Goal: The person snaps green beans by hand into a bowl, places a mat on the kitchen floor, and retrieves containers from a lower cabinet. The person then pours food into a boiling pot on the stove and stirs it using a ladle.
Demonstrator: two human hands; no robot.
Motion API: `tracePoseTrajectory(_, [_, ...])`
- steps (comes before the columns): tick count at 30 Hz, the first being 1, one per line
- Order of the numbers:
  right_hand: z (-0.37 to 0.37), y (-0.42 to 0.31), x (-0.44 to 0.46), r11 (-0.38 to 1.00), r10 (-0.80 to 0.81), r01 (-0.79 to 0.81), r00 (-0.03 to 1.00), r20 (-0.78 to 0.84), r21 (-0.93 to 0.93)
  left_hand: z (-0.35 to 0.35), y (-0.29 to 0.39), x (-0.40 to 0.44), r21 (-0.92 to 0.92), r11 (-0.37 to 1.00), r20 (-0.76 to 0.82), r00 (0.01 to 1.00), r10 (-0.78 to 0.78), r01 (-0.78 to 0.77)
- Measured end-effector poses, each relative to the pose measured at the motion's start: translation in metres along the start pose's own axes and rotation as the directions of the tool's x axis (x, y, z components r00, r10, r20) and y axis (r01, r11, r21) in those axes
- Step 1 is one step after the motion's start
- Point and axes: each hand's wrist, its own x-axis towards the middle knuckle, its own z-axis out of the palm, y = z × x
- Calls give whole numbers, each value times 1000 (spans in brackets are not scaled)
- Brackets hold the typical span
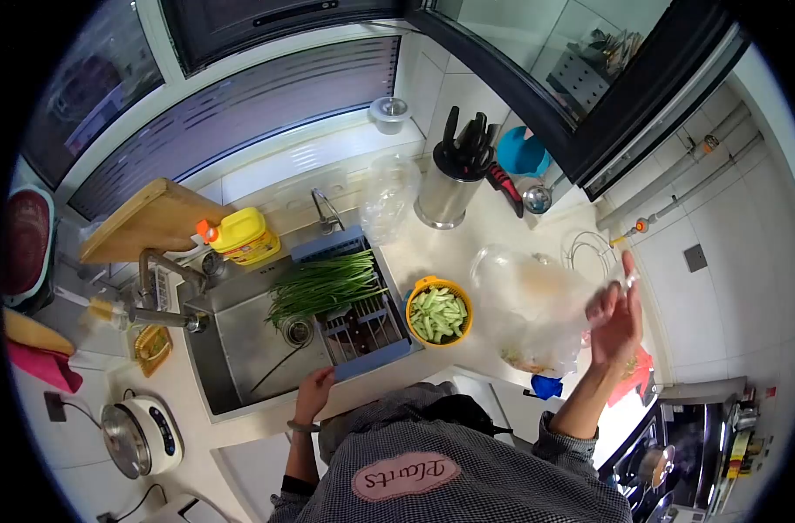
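Observation:
My left hand point(313, 394) is at the front edge of the sink point(232, 357), holding nothing, its fingers loosely bent. Up at the right, my right hand point(617, 321) has a finger stretched out and the others partly bent, slightly blurred. Beside it lies a clear plastic bag point(537, 305), partly behind the fingers; I see no firm grip on it. Green garlic chives point(319, 283) rest across the grey rack point(371, 359) over the sink. An orange colander point(429, 281) full of cut pale-green vegetable pieces point(438, 315) stands right of the sink.
At the back are a knife block point(445, 196), red-handled scissors point(505, 187), a yellow detergent bottle point(245, 237) and a wooden cutting board point(162, 222). A white electric cooker point(157, 427) sits lower left. A pot point(655, 466) is on the stove at the right. An open cabinet door point(580, 148) hangs overhead.

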Motion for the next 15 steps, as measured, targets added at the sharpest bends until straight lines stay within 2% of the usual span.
tracePoseTrajectory(2, [5,-11,-13,999,-18,19,1000,-23,48,-3,13,4,56,998,-45,999,-1,3])
tracePoseTrajectory(4, [-10,-20,-27,988,-12,5,999,49,157,-16,7,10,68,997,-75,997,-35,41])
tracePoseTrajectory(5, [-13,-24,-32,975,-24,-8,989,144,224,-22,-2,14,79,995,-82,996,-47,54])
tracePoseTrajectory(8, [-9,-33,-49,961,-93,37,977,192,275,-53,-55,27,108,994,-163,986,-18,36])
tracePoseTrajectory(9, [-5,-36,-58,955,-107,46,975,196,294,-67,-71,25,112,992,-154,987,-35,53])
tracePoseTrajectory(11, [5,-45,-71,955,-140,87,975,172,284,-95,-90,42,179,959,-193,964,-184,219])
tracePoseTrajectory(12, [11,-52,-78,955,-136,87,978,158,283,-108,-113,51,173,961,-189,965,-181,214])
tracePoseTrajectory(14, [20,-56,-91,959,-140,106,983,114,262,-136,-162,63,318,917,-114,969,-217,243])
tracePoseTrajectory(15, [22,-58,-99,965,-132,109,988,84,238,-145,-171,65,319,913,-113,967,-229,253])
